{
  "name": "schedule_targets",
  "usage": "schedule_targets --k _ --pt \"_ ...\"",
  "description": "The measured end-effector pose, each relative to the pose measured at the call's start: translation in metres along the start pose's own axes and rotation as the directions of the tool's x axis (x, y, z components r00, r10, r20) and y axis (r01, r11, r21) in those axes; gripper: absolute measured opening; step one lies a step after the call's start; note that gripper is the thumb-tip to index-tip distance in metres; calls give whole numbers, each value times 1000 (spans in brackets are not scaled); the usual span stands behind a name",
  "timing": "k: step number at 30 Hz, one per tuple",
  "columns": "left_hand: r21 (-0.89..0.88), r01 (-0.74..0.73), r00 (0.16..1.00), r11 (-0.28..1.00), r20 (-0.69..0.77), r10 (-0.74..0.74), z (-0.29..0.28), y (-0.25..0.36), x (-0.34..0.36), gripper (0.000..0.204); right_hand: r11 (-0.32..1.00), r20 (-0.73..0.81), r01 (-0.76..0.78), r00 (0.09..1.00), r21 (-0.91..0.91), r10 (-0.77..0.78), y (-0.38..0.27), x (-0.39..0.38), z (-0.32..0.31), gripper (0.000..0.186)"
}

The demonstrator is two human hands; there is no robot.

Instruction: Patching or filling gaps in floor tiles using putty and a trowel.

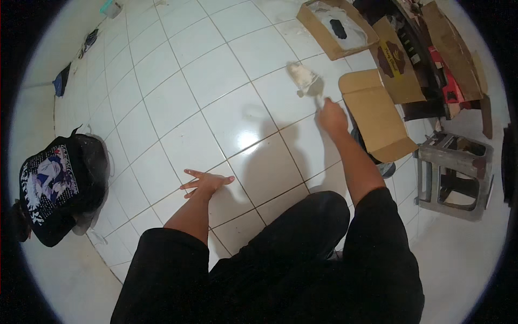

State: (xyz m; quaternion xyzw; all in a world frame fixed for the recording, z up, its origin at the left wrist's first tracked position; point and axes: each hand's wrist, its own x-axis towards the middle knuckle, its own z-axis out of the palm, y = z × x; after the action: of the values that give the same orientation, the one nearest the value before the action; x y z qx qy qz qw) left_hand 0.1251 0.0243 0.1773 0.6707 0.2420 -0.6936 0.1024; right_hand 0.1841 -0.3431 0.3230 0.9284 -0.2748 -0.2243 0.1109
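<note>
My right hand is closed round the thin pale handle of a scraper-like tool with a flat greyish end. That end meets a crumpled whitish-beige piece on the floor; whether the two are joined I cannot tell. To the left, my left hand has its fingers and thumb spread low over the white tiles and holds nothing. It is hard to tell whether its fingertips touch the floor.
An open carton holds clear plastic and a dark object. Nearer lies a flattened cardboard piece, with a grey stool to its right. Black printed cloth hangs over something at far left. White tiles spread between.
</note>
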Motion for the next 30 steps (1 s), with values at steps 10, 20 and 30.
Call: schedule_targets --k 10,20,30 --pt "-113 38 997 993 -65 -46 -9 16 -1 170 997 36 -27 999 68 24 2 -3 12 35" --pt "-82 5 998 997 -55 -9 -9 22 -11 165 987 27 -70 997 146 67 -8 -8 28 32" --pt "-193 52 998 980 53 -42 60 1 1 171 993 43 -53 998 109 48 10 -19 56 24"
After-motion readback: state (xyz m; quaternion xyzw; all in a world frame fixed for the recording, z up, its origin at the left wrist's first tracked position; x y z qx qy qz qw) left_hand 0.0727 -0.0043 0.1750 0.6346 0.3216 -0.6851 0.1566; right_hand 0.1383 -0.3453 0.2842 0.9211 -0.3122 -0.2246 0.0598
